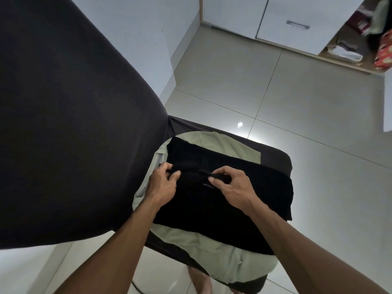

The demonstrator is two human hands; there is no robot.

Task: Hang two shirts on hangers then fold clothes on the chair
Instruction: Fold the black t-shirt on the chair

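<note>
— Clothes sit on what?
— A chair (275,160) with a dark cover. A pale green cloth (212,236) is spread over the seat, and a black garment (244,204) lies on top of it, reaching to the seat's right edge.
— What do the hands do?
— Both hands are on the black garment, near its top edge. The left hand (163,183) has its fingers curled and pinches a bit of the black cloth by the seat's left edge. The right hand (230,183) pinches a small fold of it between thumb and fingers, near the middle of the seat.
— And the big dark thing on the left?
— That is the chair's tall back (63,124), covered in dark cloth.
— What about the room?
— Shiny pale floor tiles (275,85) with a light spot on them. White cupboard doors (297,15) stand at the far wall. Beside them an open shelf (343,49) holds folded cloth, and something red (384,54) sits at the right edge.
</note>
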